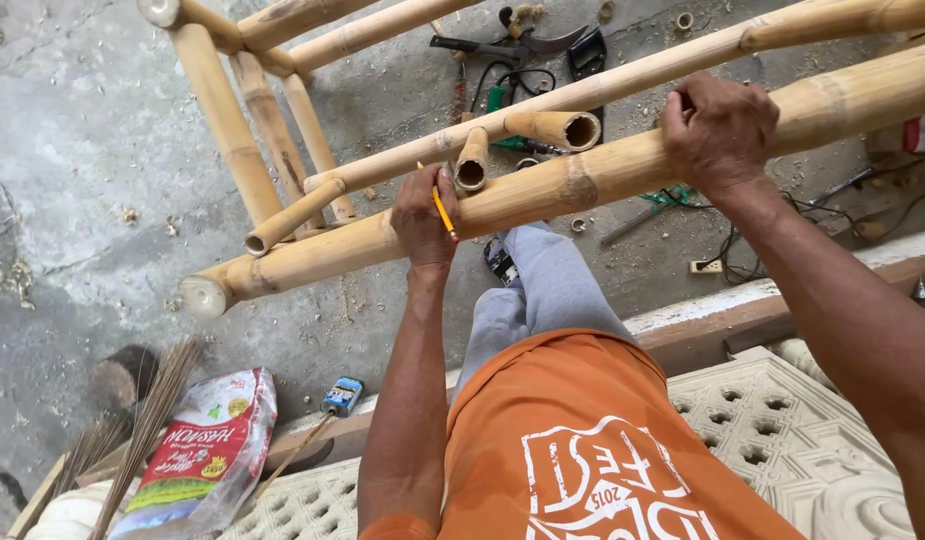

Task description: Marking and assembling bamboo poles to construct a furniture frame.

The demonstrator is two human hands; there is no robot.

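Both hands on the bamboo frame

I see my left hand (423, 222) pinching a yellow pencil (443, 211) against the thick bamboo pole (582, 180) — my right hand (717, 130) clasps that pole farther along, above the concrete floor (72, 150).

Left hand (422, 222) with yellow pencil (443, 211) and right hand (717, 130) on thick bamboo pole (572, 185).

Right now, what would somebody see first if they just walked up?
The big bamboo frame stretching across the middle. The left hand rests on its thickest pole with a yellow pencil, and the right hand grips the same pole further right. Tools lie on the dusty concrete floor beyond, and a bag lies lower left.
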